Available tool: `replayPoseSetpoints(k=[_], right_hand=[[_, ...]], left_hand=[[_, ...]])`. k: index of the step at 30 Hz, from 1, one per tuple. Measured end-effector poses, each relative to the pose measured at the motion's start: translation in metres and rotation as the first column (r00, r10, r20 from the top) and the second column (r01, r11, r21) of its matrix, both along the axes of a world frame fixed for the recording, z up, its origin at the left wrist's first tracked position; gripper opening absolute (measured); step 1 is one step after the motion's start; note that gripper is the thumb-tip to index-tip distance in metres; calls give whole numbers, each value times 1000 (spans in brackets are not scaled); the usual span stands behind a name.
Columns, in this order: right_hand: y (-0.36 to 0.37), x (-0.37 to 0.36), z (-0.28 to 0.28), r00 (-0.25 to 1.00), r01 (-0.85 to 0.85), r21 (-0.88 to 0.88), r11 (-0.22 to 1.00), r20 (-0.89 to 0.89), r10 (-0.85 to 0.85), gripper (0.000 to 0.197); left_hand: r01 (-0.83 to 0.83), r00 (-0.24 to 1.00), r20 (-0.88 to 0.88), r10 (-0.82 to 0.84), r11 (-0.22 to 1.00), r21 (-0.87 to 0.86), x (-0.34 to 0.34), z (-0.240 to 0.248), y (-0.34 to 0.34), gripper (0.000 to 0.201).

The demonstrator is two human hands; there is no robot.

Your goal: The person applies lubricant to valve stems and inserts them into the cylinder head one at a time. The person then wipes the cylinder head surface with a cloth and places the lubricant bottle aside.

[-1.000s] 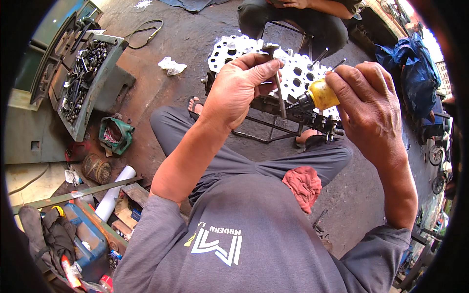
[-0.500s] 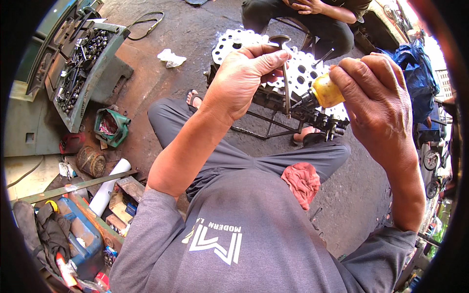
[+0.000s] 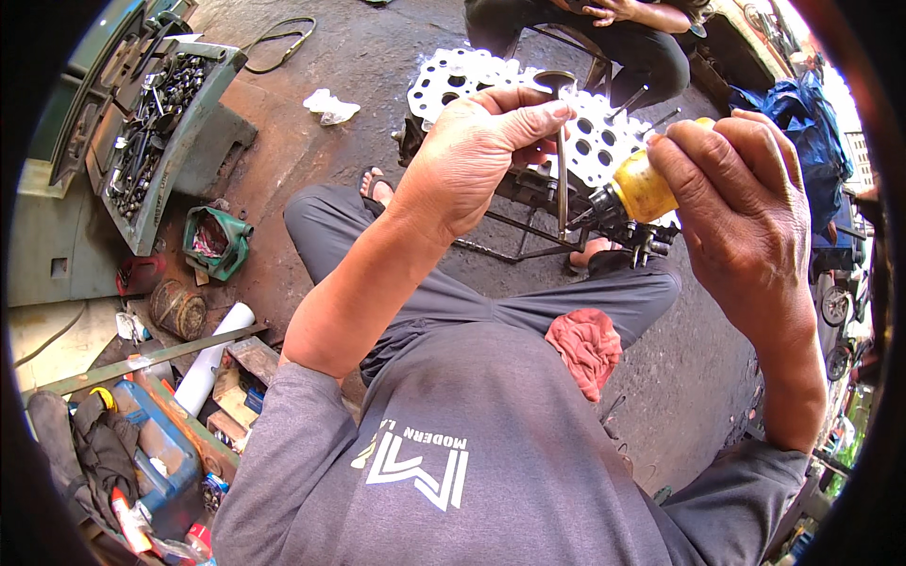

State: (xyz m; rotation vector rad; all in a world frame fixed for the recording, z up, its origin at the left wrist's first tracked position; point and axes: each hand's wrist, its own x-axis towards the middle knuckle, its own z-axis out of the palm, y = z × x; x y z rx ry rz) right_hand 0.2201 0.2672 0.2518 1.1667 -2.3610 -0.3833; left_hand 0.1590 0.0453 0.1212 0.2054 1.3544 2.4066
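Note:
My left hand [image 3: 481, 156] pinches an engine valve [image 3: 562, 184] just below its round head, with the stem hanging downward. Gripped in my right hand [image 3: 741, 203] is a yellow squeeze bottle [image 3: 645, 185], tilted so its black nozzle points at the lower part of the valve stem. Whether the nozzle touches the stem I cannot tell. Behind both hands lies a cylinder head [image 3: 462, 75] with a bright, holed face, resting on a metal frame stand [image 3: 528, 241]. Two thin stems rise from its right part. The hands hide some of its middle.
A red rag [image 3: 583, 354] lies on my right leg. To the left are a tray of metal parts [image 3: 156, 127], a cut green container [image 3: 217, 245] and a blue toolbox [image 3: 160, 453]. Another person [image 3: 623, 47] sits across from me. A blue plastic bag [image 3: 802, 141] is at right.
My right hand and the yellow bottle have shifted slightly right and down. The valve has moved a little to the right and stands slightly more upright in my left hand.

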Motion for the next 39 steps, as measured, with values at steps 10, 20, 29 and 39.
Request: replayPoseSetpoints(k=[10,20,29,39], right_hand=[[5,-16,2,995,67,-31,997,-65,-69,52],[4,-14,2,996,47,-1,999,-70,-47,53],[2,-16,1,996,17,-9,1000,-92,-18,51],[7,-10,-6,999,35,-6,999,-20,-35,42]], left_hand=[[19,1000,-1,-19,999,33,10,6,8,20],[-16,999,-37,17,1000,15,10,10,13,18],[-36,999,-17,36,999,-1,9,13,14,17],[-16,1000,15,16,999,-32,5,10,19,17]])
